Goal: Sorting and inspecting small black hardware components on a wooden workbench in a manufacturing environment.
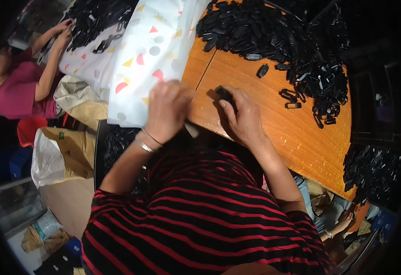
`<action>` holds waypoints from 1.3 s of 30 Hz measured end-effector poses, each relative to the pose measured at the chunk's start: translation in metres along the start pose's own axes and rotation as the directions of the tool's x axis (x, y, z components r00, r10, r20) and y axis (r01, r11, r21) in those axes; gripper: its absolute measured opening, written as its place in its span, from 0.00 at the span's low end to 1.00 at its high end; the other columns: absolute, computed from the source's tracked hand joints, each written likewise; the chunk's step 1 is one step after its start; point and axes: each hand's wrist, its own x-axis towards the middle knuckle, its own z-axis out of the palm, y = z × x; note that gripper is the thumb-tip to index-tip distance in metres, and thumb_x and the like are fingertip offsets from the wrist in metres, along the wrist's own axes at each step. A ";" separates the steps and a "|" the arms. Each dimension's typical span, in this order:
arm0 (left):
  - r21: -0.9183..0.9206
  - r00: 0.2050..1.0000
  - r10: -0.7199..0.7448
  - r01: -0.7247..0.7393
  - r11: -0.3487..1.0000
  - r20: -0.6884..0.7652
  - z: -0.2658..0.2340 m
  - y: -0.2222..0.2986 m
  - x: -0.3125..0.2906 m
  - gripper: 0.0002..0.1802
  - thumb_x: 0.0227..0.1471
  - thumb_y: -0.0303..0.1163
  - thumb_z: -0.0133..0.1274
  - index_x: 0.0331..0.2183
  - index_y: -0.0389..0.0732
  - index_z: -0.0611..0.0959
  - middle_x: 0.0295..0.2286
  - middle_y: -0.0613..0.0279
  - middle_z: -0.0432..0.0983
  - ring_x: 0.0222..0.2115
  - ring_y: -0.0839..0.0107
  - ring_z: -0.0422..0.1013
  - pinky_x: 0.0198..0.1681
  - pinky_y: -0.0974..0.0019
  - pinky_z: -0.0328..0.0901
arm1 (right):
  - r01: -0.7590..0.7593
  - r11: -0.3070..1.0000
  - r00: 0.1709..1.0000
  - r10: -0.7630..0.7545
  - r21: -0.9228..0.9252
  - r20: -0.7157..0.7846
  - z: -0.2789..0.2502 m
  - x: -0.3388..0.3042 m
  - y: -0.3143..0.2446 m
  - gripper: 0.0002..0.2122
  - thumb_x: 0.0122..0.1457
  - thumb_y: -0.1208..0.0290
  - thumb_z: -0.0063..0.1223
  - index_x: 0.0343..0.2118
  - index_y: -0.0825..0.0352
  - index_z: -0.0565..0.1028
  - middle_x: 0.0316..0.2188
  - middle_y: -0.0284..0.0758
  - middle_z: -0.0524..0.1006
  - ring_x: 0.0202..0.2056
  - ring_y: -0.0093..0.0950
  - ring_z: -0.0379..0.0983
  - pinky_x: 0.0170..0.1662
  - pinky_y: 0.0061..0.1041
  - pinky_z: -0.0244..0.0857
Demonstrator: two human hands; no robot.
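My left hand (167,110), with a silvery bangle at its wrist, is over the edge where the patterned cover meets the wooden table. Motion smears its fingers, so what they hold, if anything, is hidden. My right hand (246,117) rests at the table's near edge, thumb and fingers closed around a small black plastic piece (224,94). A short greyish strip (192,130) shows just below my left hand; its kind is unclear. A single black plastic buckle-like part (262,70) lies apart on the wood, nearer to me than the big pile.
A heap of black plastic parts (251,30) covers the far side of the wooden table (274,137). A white patterned cover (131,87) lies to the left. More black parts fill a dark container (118,144) beside me. Another person (24,87) works at far left; paper sacks (67,151) stand below.
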 end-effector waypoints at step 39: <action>0.332 0.916 -0.022 0.167 0.929 -0.400 -0.083 -0.080 -0.055 0.12 0.44 0.21 0.56 0.35 0.43 0.82 0.39 0.60 0.77 0.44 0.57 0.70 0.46 0.58 0.65 | 0.129 0.963 0.988 -0.147 0.237 0.056 0.030 -0.019 -0.008 0.05 0.59 0.82 0.51 0.36 0.71 0.76 0.28 0.37 0.76 0.22 0.22 0.71 0.26 0.20 0.65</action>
